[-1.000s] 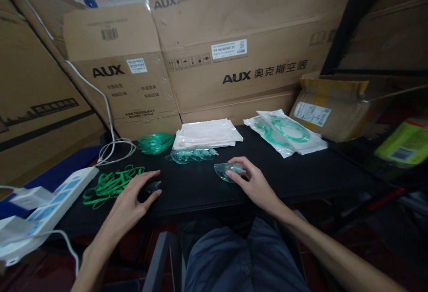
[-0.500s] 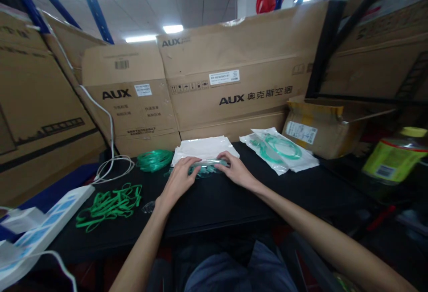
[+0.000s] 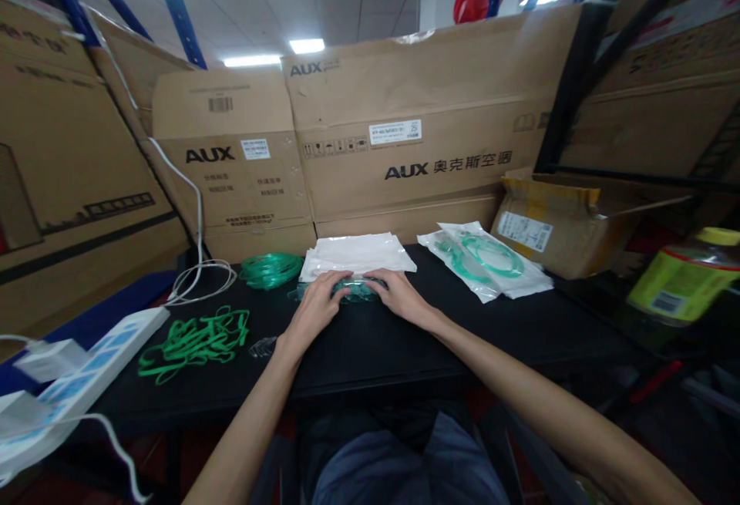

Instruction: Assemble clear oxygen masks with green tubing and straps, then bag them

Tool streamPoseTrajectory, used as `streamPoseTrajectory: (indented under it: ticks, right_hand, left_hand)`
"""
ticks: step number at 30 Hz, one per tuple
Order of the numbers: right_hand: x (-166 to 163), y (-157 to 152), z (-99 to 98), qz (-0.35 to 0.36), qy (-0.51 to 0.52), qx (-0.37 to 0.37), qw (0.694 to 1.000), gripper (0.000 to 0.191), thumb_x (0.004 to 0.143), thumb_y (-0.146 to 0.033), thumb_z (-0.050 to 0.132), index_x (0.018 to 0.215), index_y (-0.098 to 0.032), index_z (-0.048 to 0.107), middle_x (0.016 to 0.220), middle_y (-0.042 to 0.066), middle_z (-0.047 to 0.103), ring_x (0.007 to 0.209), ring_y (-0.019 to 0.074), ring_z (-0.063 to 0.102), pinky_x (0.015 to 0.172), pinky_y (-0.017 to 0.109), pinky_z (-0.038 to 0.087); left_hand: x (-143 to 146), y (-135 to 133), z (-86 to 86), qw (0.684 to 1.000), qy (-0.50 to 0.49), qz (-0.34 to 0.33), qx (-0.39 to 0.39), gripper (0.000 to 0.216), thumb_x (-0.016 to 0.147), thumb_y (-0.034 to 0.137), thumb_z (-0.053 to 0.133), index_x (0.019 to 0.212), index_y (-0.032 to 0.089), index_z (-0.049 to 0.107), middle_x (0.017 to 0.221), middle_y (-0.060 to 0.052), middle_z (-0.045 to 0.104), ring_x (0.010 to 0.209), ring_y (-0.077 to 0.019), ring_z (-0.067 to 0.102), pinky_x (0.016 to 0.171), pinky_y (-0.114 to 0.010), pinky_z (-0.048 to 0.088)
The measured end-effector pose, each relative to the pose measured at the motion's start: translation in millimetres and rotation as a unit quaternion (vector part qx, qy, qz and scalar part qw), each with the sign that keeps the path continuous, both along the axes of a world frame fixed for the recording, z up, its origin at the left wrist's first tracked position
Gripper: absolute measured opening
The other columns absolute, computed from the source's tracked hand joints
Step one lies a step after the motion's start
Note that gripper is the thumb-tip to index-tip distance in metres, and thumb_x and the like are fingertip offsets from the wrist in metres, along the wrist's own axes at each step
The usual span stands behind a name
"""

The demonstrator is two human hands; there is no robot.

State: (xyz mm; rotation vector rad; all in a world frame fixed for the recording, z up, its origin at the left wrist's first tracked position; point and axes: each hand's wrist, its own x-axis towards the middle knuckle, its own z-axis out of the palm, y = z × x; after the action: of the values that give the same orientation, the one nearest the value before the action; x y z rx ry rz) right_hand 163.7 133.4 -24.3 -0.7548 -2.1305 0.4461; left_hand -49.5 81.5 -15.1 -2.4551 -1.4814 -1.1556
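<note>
My left hand [image 3: 319, 306] has its fingers curled over the left part of some clear, greenish plastic pieces [image 3: 358, 290] in the middle of the black table. At their right end, my right hand [image 3: 403, 298] grips the same plastic with bent fingers. The exact kind of these pieces cannot be made out, as the fingers cover part of them. Just behind both hands lies a stack of white plastic bags [image 3: 361, 252]. Left of it rests a coil of green clear tubing [image 3: 270, 269]. A small clear plastic piece [image 3: 264, 347] lies by my left wrist.
Green elastic straps [image 3: 200, 341] are heaped at the left, near a white power strip [image 3: 86, 382] with cables. At the right lie white packets with green tubing [image 3: 486, 258], an opened carton [image 3: 555, 220] and a yellow-labelled bottle [image 3: 679, 277]. Cardboard panels [image 3: 405, 150] stand behind.
The clear plastic between my hands is lower, against the table, and my hands have sunk slightly with it. The whole view has shifted a little.
</note>
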Motion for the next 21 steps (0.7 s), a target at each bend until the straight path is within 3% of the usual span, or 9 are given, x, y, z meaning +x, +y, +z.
streamPoseTrajectory:
  ticks: [6, 11, 16, 21]
  right_hand:
    - [-3, -4, 5.0, -0.004, -0.045, 0.049, 0.998, 0.025, 0.097, -0.021, 0.062, 0.118, -0.018, 0.074, 0.113, 0.011, 0.077, 0.108, 0.0238, 0.071, 0.099, 0.037, 0.052]
    - [8, -16, 17.4, -0.058, -0.072, 0.090, 0.992, 0.035, 0.101, -0.027, 0.056, 0.134, -0.018, 0.064, 0.127, 0.011, 0.071, 0.119, 0.0210, 0.065, 0.104, 0.033, 0.048]
    - [73, -24, 39.9, -0.170, -0.128, 0.119, 0.970, 0.027, 0.103, -0.029, 0.051, 0.113, -0.018, 0.073, 0.113, 0.010, 0.073, 0.109, 0.0226, 0.066, 0.099, 0.034, 0.049]
    - [151, -7, 54.1, -0.366, -0.225, 0.113, 0.896, 0.038, 0.101, -0.037, 0.047, 0.112, -0.008, 0.069, 0.108, 0.024, 0.066, 0.105, 0.0363, 0.062, 0.090, 0.047, 0.048]
  left_hand:
    - [1, 3, -4.5, 1.000, -0.003, -0.005, 0.020, 0.024, 0.097, 0.021, 0.057, 0.119, 0.022, 0.066, 0.118, -0.009, 0.072, 0.113, -0.0260, 0.065, 0.101, -0.043, 0.050]
    - [4, 2, -4.9, 0.999, -0.008, 0.003, 0.043, 0.025, 0.097, 0.025, 0.058, 0.121, 0.022, 0.066, 0.119, -0.010, 0.071, 0.113, -0.0280, 0.065, 0.102, -0.046, 0.050]
    - [8, -5, 3.1, 0.996, -0.036, 0.025, 0.080, 0.025, 0.099, 0.029, 0.056, 0.120, 0.020, 0.066, 0.120, -0.010, 0.070, 0.115, -0.0267, 0.064, 0.103, -0.045, 0.048]
    - [11, -7, 7.0, 0.994, -0.063, 0.026, 0.090, 0.020, 0.100, 0.029, 0.053, 0.109, 0.021, 0.069, 0.109, -0.008, 0.071, 0.107, -0.0257, 0.064, 0.099, -0.043, 0.048]
